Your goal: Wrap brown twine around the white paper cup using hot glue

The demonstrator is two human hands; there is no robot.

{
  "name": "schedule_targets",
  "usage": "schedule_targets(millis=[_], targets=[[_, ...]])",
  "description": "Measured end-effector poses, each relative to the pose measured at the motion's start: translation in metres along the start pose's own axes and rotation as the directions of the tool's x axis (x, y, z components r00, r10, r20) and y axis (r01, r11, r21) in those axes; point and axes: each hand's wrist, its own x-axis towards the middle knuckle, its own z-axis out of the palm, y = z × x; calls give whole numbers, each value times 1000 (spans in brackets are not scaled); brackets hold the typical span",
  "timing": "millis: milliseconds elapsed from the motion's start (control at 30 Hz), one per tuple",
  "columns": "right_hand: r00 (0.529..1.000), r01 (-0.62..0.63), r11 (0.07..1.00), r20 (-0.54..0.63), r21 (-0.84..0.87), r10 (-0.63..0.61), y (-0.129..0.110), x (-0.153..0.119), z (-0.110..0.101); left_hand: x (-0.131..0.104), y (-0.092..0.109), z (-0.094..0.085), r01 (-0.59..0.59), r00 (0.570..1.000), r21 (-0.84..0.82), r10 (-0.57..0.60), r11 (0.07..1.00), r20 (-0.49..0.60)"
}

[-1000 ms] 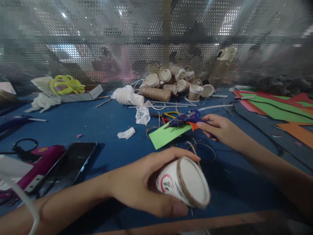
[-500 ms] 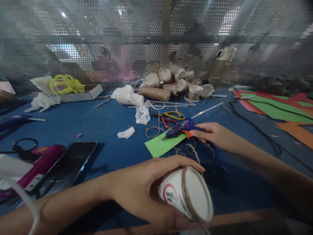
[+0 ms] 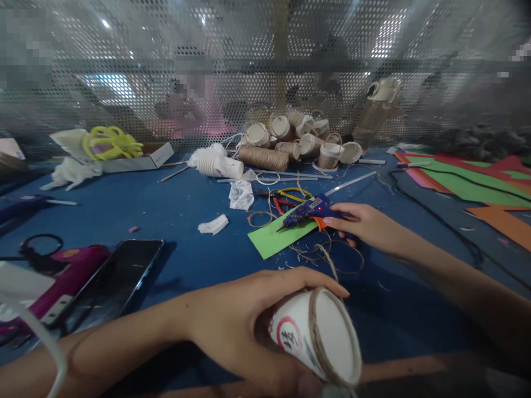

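My left hand is closed around a white paper cup with a red ring and black lettering, tilted on its side with its base toward the right. Brown twine circles the cup near that base, and a strand runs from it back to a loose tangle on the table. Farther off, my right hand grips the handle of a blue glue gun with an orange trigger. Its nozzle points left, over a strip of green paper. Red-and-yellow-handled pliers or scissors lie just behind the gun.
Twine-wrapped cups, a twine roll and stacked paper cups stand by the mesh screen. At left lie a phone and a magenta glue gun. Coloured paper and a black cable are at right.
The glue gun in my right hand has shifted slightly up and away. The green paper beneath it has moved a little to the right and turned. My left hand keeps hold of the cup.
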Motion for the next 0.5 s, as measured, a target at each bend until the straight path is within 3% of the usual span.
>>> schedule_targets(millis=[500], targets=[[998,-29,998,-50,62,32,-7,-7,0,-1,1,2,21,998,26,-19,999,-57]])
